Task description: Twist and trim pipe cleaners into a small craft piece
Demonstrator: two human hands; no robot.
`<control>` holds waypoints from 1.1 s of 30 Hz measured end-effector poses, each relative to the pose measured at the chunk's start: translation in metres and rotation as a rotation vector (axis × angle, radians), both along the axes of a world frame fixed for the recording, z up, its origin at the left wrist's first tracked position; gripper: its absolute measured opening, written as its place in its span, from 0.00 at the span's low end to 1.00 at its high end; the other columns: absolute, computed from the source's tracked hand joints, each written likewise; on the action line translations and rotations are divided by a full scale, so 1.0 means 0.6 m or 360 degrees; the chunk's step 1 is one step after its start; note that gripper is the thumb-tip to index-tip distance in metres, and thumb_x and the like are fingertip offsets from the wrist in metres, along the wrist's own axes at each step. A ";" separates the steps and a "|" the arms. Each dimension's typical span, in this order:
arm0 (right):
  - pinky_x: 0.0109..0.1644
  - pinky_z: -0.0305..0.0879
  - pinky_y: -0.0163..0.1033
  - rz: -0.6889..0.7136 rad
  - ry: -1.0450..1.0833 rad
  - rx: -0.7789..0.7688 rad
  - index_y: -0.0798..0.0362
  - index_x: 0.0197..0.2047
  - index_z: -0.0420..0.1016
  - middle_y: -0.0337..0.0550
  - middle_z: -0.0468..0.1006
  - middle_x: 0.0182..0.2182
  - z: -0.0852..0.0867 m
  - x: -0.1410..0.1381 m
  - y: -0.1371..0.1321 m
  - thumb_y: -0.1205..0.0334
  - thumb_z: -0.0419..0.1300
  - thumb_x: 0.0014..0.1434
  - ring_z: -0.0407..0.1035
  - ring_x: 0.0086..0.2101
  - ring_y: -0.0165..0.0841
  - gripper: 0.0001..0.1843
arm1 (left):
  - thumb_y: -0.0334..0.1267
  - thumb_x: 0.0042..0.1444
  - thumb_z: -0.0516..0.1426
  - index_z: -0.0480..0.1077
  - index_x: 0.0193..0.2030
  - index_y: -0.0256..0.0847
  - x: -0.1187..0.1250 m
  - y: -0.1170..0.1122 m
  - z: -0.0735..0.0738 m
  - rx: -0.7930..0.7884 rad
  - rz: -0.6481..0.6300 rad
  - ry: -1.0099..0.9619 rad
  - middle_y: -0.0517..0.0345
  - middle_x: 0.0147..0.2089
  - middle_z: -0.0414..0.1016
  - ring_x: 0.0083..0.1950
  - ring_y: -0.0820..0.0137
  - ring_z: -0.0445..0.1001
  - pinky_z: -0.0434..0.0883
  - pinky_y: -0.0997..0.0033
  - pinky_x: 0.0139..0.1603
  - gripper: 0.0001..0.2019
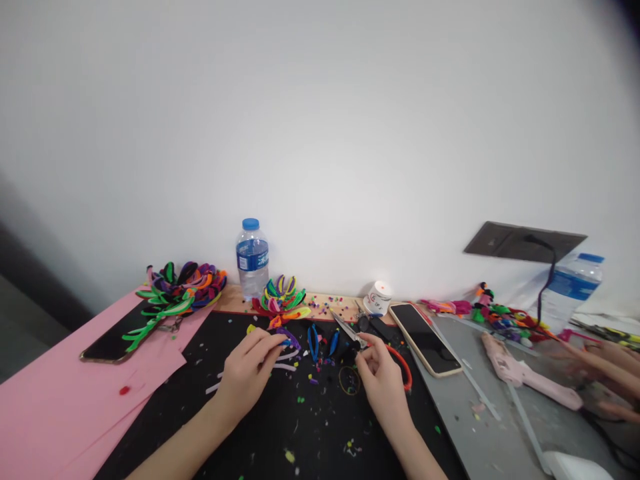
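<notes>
My left hand (250, 369) rests on the black mat (280, 427), fingers pinched on a blue and purple pipe cleaner piece (289, 340). White pipe cleaner bits lie beside it. My right hand (381, 377) grips the red-handled scissors (373, 343), blades pointing up-left and partly apart. Two blue pipe cleaner loops (323, 342) lie between my hands. A colourful pipe cleaner flower (281, 300) sits just beyond them.
A water bottle (252, 259) stands at the wall. A second pipe cleaner flower (175, 290) and a phone (106, 347) lie on pink paper (60, 407). Another phone (424, 337), a tape roll (379, 297), a pink glue gun (525, 373). Another person's hands (607, 380) at right.
</notes>
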State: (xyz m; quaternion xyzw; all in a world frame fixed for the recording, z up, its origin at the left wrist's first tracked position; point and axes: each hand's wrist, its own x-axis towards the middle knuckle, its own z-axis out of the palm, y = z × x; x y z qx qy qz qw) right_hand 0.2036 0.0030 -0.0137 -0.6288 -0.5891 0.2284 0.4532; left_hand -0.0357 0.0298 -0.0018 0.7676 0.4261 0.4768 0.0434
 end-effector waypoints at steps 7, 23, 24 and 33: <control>0.24 0.52 0.32 0.0077 0.0089 0.0022 0.54 0.43 0.63 0.34 0.59 0.21 0.014 -0.012 -0.013 0.61 0.49 0.58 0.54 0.21 0.29 0.11 | 0.39 0.52 0.56 0.68 0.31 0.38 0.006 0.000 0.018 -0.0642 0.0105 -0.0829 0.62 0.23 0.68 0.26 0.74 0.68 0.67 0.76 0.28 0.06; 0.26 0.55 0.32 0.0541 -0.0100 0.0094 0.51 0.45 0.66 0.37 0.63 0.26 0.019 -0.038 -0.030 0.67 0.55 0.52 0.57 0.23 0.28 0.15 | 0.39 0.44 0.63 0.68 0.34 0.37 0.036 0.006 0.004 -0.1338 -0.0236 -0.1915 0.63 0.24 0.72 0.27 0.75 0.73 0.72 0.79 0.30 0.12; 0.27 0.56 0.32 0.0539 -0.0171 0.0116 0.51 0.44 0.67 0.37 0.63 0.28 0.020 -0.041 -0.030 0.67 0.57 0.51 0.58 0.24 0.28 0.15 | 0.39 0.43 0.63 0.68 0.34 0.37 0.039 0.004 0.002 -0.1391 -0.0228 -0.1895 0.62 0.24 0.72 0.27 0.74 0.74 0.72 0.79 0.29 0.13; 0.34 0.58 0.34 0.0501 -0.0321 0.0139 0.53 0.31 0.70 0.41 0.67 0.28 0.003 -0.055 -0.023 0.69 0.48 0.59 0.64 0.30 0.31 0.11 | 0.41 0.41 0.63 0.66 0.35 0.36 0.048 0.000 -0.012 -0.1559 -0.0184 -0.1750 0.60 0.26 0.74 0.30 0.70 0.76 0.72 0.78 0.29 0.16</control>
